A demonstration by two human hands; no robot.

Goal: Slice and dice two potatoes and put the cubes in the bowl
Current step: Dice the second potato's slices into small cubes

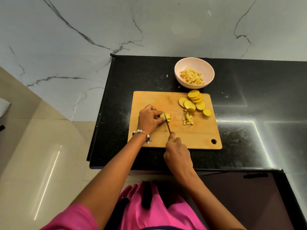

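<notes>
On the wooden cutting board [149, 100] my left hand [148, 119] pinches a small stack of yellow potato slices [167, 116], partly cut into strips. My right hand [177, 153] grips a knife [168, 126] by its handle, forefinger along the spine; the blade stands in the stack right beside my left fingertips. Several round potato slices [194, 100] lie fanned at the board's far right corner. A little pile of potato cubes [188, 119] lies just in front of them. Behind the board stands a pale pink bowl [182, 63] holding many potato cubes [191, 77].
The board rests on a black stone counter [249, 113] whose left edge drops to a tiled floor [41, 155]. A marble wall [149, 27] rises behind. A small potato scrap [167, 75] lies on the counter left of the bowl.
</notes>
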